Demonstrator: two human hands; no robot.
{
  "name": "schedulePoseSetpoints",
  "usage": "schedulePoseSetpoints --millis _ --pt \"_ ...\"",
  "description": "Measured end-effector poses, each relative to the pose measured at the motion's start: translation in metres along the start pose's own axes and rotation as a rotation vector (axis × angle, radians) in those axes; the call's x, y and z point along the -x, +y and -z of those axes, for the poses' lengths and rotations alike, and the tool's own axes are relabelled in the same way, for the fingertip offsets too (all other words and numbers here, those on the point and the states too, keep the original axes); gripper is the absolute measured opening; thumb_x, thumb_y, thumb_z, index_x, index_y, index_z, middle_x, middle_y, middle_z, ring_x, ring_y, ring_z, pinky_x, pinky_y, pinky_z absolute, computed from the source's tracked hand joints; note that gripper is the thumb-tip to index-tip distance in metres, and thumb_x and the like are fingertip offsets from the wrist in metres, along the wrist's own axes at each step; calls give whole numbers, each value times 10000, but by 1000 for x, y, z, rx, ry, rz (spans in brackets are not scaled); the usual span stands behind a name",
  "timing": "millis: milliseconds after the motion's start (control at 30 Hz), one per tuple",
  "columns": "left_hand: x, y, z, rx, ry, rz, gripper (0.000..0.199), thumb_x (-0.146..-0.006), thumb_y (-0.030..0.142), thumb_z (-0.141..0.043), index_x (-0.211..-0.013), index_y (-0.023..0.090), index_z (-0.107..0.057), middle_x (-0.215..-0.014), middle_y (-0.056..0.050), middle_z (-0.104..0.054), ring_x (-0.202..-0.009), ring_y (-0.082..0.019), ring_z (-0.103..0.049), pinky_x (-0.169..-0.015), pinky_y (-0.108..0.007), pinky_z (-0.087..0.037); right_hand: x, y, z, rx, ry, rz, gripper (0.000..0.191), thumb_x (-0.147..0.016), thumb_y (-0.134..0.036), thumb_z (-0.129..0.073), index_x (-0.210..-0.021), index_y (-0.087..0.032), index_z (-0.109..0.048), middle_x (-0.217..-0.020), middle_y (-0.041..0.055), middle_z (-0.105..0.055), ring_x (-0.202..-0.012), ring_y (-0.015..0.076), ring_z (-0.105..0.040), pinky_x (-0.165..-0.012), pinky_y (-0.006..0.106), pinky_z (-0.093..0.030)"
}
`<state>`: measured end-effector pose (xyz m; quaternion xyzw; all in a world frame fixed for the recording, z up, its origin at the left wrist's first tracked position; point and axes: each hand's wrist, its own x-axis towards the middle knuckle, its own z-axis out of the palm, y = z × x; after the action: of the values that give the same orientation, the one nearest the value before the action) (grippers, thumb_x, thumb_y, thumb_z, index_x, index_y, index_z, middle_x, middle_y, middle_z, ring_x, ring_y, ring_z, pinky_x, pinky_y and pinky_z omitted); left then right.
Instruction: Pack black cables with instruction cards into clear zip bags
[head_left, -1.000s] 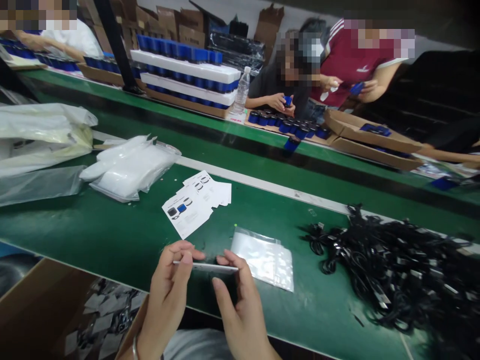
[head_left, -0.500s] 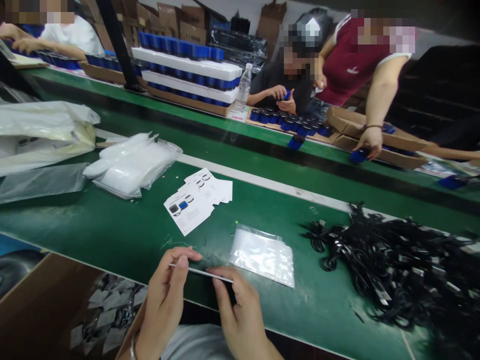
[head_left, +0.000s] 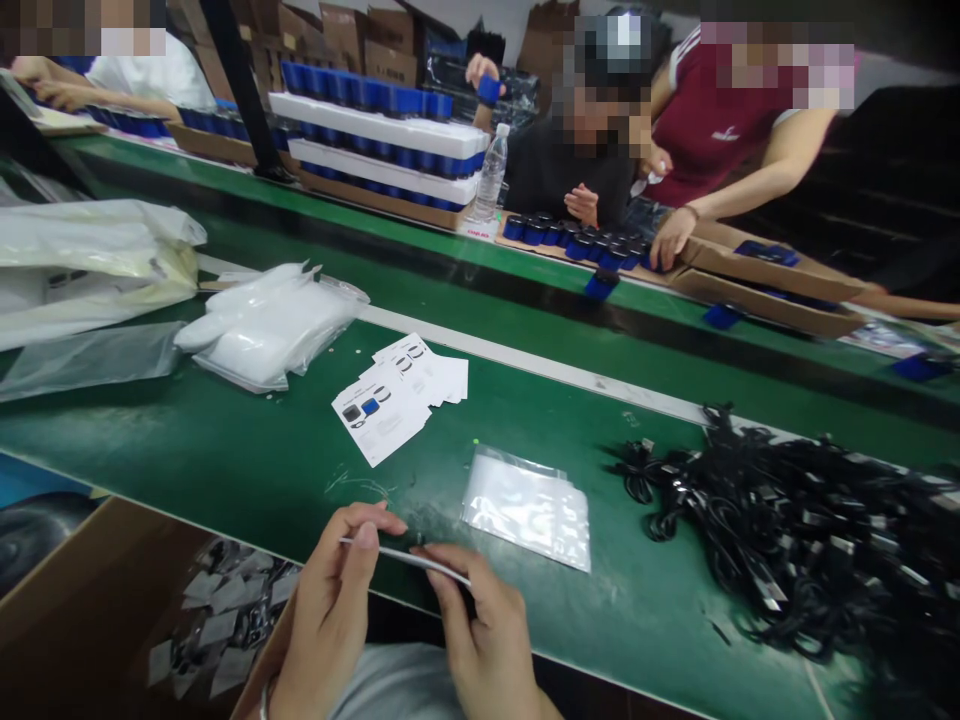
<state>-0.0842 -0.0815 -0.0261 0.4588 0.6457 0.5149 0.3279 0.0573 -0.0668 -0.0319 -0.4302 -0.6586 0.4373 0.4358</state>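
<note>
A thin white strip (head_left: pixel 409 562) sits pinched between the left hand (head_left: pixel 334 600) and right hand (head_left: pixel 480 625), over the green table (head_left: pixel 225 445). A clear bag (head_left: pixel 527 510) lies at 1 o'clock, cards (head_left: pixel 386 405) at 12, cables (head_left: pixel 780 530) at 3. A slack pinch could drop the strip; too hard a squeeze could bend it.

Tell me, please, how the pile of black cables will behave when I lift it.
The pile of black cables looks floppy: tangled strands will probably drag each other along. Spread low on the green belt, it would likely slump, not roll.
</note>
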Motion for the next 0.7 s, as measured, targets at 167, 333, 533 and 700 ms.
schedulePoseSetpoints --millis 167,333,533,700 --pt "-5 5 7 137 -62 -77 380 -891 435 -431 -1247 303 -410 -1303 -46 -485 -1221 -216 -443 -1031 -356 -352 -7 -7 13 -95 73 -132 157 -844 -271 -562 -903 -227 -700 -785 54 -726 -694 216 -677 -663 317 -550" --pt "-5 31 -7 429 -176 -16 837 -662 645 -609 -1361 322 -281 -1413 -103 -389 -1273 -334 -393 -986 -459 -428 -16 -20 19 -745 51 -522 350 -736 -439 -680 -972 -181 -661 -810 92 -718 -688 236 -677 -573 335 -556" --pt "6 48 -41 690 -112 70 739 -713 577 -615 -1320 379 -242 -1390 -95 -443 -1230 -341 -455 -936 -497 -474 -14 -30 13 -1004 -41 -653 408 -659 -460 -741 -944 -177 -665 -802 98 -715 -693 247 -680 -541 334 -553" --pt "6 45 -47 722 -43 198 322 -807 463 -565 -1060 346 -404 -1332 -22 -520 -1183 -287 -519 -891 -430 -521 -10 -26 15 -1051 -66 -679 373 -688 -432 -734 -951 -176 -662 -733 65 -704 -614 202 -669 -549 311 -550"
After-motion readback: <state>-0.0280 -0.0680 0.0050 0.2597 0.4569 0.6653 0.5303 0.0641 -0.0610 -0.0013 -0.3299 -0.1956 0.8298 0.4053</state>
